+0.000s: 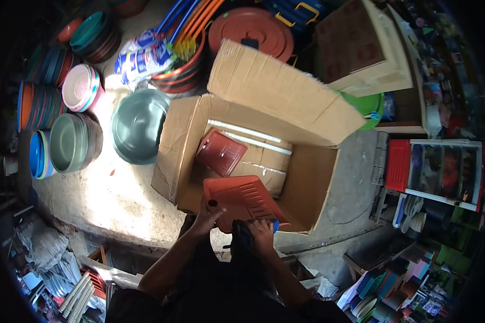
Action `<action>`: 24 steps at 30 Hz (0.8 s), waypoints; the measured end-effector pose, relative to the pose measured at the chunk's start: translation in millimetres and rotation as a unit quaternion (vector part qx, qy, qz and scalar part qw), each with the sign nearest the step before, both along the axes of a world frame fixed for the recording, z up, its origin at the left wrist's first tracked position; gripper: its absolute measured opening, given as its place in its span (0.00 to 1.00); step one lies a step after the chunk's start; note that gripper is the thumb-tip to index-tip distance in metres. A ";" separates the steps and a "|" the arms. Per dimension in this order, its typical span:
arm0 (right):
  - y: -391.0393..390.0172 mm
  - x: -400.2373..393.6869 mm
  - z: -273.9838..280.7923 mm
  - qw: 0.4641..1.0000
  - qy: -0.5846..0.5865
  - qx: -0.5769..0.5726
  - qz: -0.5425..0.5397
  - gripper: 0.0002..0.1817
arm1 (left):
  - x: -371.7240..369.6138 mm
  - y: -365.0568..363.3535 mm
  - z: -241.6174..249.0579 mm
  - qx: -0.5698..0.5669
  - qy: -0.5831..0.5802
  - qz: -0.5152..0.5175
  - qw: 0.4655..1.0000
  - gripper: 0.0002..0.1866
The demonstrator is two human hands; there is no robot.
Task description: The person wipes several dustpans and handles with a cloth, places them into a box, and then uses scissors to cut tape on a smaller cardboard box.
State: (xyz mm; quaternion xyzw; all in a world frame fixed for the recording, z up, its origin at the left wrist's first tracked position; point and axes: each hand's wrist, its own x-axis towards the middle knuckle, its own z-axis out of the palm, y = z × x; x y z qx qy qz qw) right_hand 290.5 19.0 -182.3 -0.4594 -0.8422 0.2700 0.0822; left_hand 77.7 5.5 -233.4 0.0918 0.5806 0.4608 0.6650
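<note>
An orange-red plastic dustpan [237, 196] with ridges and a hole near one corner is held over the near side of an open cardboard box [310, 183]. My left hand [203, 219] grips its left edge, fingers wrapped at the corner by the hole. At its lower right, my right hand [261, 232] is closed on a dark cloth [241, 236], pressed close to the dustpan. A bit of blue shows beside those fingers. Inside the box lie a darker red plastic piece [221, 153], white strips [250, 141] and folded cardboard [267, 171].
Stacked basins [73, 142] stand at left, with a large grey-green basin [139, 126] beside the box. Behind it are a bucket of blue and orange handles [191, 27] and a round red lid [251, 32]. A glass-fronted case [442, 172] stands at right.
</note>
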 end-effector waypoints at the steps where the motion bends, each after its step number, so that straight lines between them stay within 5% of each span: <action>1: -3.0 -3.8 -14.5 1.000 -0.002 -0.018 0.001 0.25 | 5.7 -9.8 -24.7 0.042 0.020 0.002 0.999 0.39; 3: 2.8 -13.2 -52.1 0.997 0.030 -0.056 -0.033 0.24 | 0.3 -19.1 -97.1 0.082 0.033 0.043 0.995 0.39; 5: 10.9 -13.9 -94.0 0.988 0.081 -0.114 -0.061 0.21 | -7.8 -16.5 -136.8 -0.047 0.182 -0.104 0.977 0.40; 6: 17.8 -7.9 -124.3 0.985 0.083 -0.134 -0.077 0.19 | -9.7 -0.9 -136.7 -0.083 0.166 -0.084 0.979 0.39; 8: 33.8 6.9 -187.6 0.892 0.090 -0.334 -0.291 0.20 | -11.6 5.0 -179.8 -0.086 0.191 -0.060 0.976 0.38; 10: 69.5 38.1 -269.6 0.827 0.056 -0.416 -0.373 0.21 | -12.9 3.0 -228.0 -0.060 0.229 -0.065 0.969 0.38; 13: 116.5 77.5 -389.2 0.927 0.075 -0.196 -0.310 0.34 | -21.4 16.3 -215.9 -0.072 0.308 -0.096 0.944 0.39; 15: 164.3 74.4 -413.4 0.882 -0.033 -0.316 -0.349 0.52 | -27.1 5.1 -221.2 -0.041 0.503 -0.169 0.847 0.38; 16: 182.4 80.2 -443.6 0.894 -0.067 -0.318 -0.309 0.54 | -27.5 7.6 -212.4 -0.044 0.504 -0.177 0.844 0.38; 18: 213.8 78.6 -495.7 0.915 -0.048 -0.262 -0.302 0.55 | -24.2 14.6 -185.7 -0.113 0.436 -0.142 0.882 0.41; 19: 227.2 88.4 -542.0 0.923 0.084 -0.244 -0.284 0.55 | -24.9 15.4 -181.4 -0.118 0.441 -0.149 0.877 0.41; 24: 290.1 24.4 -585.7 0.865 0.106 -0.326 -0.367 0.53 | -20.8 14.0 -178.4 -0.122 0.410 -0.150 0.891 0.41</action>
